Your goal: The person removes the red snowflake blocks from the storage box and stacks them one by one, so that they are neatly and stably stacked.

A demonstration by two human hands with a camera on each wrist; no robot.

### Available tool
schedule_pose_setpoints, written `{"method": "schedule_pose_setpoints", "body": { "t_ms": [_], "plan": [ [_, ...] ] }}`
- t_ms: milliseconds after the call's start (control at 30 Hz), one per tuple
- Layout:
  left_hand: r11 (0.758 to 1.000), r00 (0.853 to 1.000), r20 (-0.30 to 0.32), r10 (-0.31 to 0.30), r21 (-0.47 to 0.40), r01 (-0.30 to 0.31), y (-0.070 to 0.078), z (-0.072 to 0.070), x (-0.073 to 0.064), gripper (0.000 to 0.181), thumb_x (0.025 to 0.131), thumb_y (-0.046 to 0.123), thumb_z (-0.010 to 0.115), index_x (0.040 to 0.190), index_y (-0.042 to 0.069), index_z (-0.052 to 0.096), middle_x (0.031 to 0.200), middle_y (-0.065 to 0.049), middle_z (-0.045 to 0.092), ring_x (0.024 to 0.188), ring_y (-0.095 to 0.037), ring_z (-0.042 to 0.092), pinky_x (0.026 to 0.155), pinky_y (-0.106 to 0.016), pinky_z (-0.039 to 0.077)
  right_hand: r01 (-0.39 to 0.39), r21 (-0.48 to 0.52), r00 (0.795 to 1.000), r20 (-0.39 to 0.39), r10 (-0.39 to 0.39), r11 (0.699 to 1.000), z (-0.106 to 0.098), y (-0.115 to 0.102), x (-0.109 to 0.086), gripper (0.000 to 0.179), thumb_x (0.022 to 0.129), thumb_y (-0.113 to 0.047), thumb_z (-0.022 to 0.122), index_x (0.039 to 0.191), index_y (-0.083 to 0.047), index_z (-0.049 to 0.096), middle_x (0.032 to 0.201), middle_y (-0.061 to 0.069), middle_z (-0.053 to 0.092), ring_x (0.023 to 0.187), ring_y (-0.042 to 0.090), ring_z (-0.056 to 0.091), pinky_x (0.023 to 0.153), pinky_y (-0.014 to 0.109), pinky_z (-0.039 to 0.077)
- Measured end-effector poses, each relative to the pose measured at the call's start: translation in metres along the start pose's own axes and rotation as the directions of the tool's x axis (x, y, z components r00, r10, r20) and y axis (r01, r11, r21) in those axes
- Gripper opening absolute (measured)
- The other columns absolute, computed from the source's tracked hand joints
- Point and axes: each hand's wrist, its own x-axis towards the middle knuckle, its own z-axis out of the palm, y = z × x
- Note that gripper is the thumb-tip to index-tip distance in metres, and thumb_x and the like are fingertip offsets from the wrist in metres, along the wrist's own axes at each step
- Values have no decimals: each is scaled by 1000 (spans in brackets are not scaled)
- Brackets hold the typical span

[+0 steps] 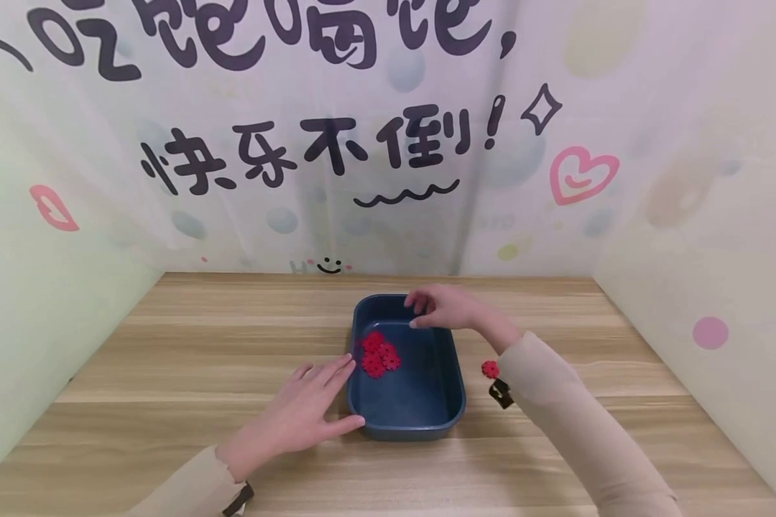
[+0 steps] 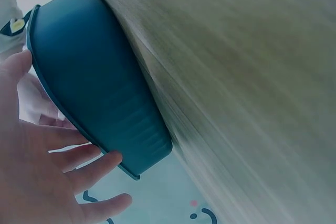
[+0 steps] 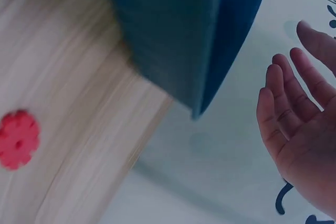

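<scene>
A dark blue rectangular tub [image 1: 406, 434] stands on the wooden table, with several red notched discs [image 1: 376, 356] clustered at its left side. My left hand [image 1: 297, 409] rests against the tub's left rim, fingers spread and straight; in the left wrist view its fingertips lie along the rim of the tub [image 2: 100, 77]. Over the tub's far right corner hovers my right hand [image 1: 446, 307], holding nothing, its fingers relaxed and slightly bent. One more red disc [image 1: 489, 369] lies on the table right of the tub, close to the right sleeve, and shows in the right wrist view as a notched disc [image 3: 19, 139].
The wooden table [image 1: 200, 345] runs back to a white printed curtain [image 1: 259, 230] with black lettering and a pink heart. Pale side walls [image 1: 705, 237] close in the table on both sides. Dark wrist straps [image 1: 501, 393] show at the sleeves.
</scene>
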Motion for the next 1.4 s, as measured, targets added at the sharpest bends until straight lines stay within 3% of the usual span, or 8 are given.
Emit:
{"method": "schedule_pose_setpoints", "body": {
  "t_ms": [167, 333, 567, 900, 1133, 1400],
  "plan": [
    [1000, 1000, -3, 8, -2, -8, 0, -1, 0, 79, 80, 61, 46, 133, 3, 38, 137, -8, 34, 120, -21, 35, 93, -49, 28, 2, -28, 999, 37, -1, 1000, 6, -15, 22, 34, 78, -22, 67, 107, -6, 58, 90, 4, 57, 79, 16, 51, 69, 27, 44],
    [1000, 1000, -10, 16, 8, -16, -1, 0, 0, 79, 80, 62, 45, 133, 3, 39, 137, -9, 35, 120, -21, 36, 93, -48, 28, -44, -54, 997, 66, 48, 998, 17, -26, 38, 33, 79, -20, 67, 108, -8, 58, 94, 7, 58, 83, 17, 51, 72, 29, 43],
    [1000, 1000, -2, 15, 15, -15, -1, 0, 0, 80, 79, 64, 43, 133, 4, 38, 137, -8, 34, 119, -21, 36, 93, -47, 29, -99, -68, 993, 61, 104, 993, 36, -22, 54, 31, 77, -19, 69, 106, -13, 60, 88, 2, 58, 82, 16, 51, 75, 30, 42],
    [1000, 1000, 23, 2, 22, -3, -1, 0, 0, 82, 79, 67, 37, 134, 6, 37, 138, -7, 33, 120, -20, 36, 94, -47, 28, -221, -1, 970, 108, 220, 975, 61, -11, 60, 33, 77, -18, 69, 108, -11, 60, 88, 1, 58, 80, 15, 53, 73, 30, 43],
    [1000, 1000, 23, 2, 16, -2, -1, 0, 1, 83, 79, 68, 35, 134, 6, 37, 138, -7, 33, 121, -20, 34, 94, -47, 28, -246, 12, 964, 107, 244, 969, 75, -6, 60, 35, 78, -18, 68, 111, -13, 59, 94, 3, 57, 84, 16, 51, 76, 32, 44],
    [1000, 1000, 30, -3, 1, 3, 0, -1, 0, 81, 79, 64, 42, 134, 5, 37, 138, -7, 33, 120, -21, 34, 94, -48, 27, -277, 12, 957, 89, 275, 961, 85, -4, 59, 38, 78, -20, 67, 114, -14, 58, 102, 5, 55, 89, 17, 50, 79, 33, 43]
  ]
}}
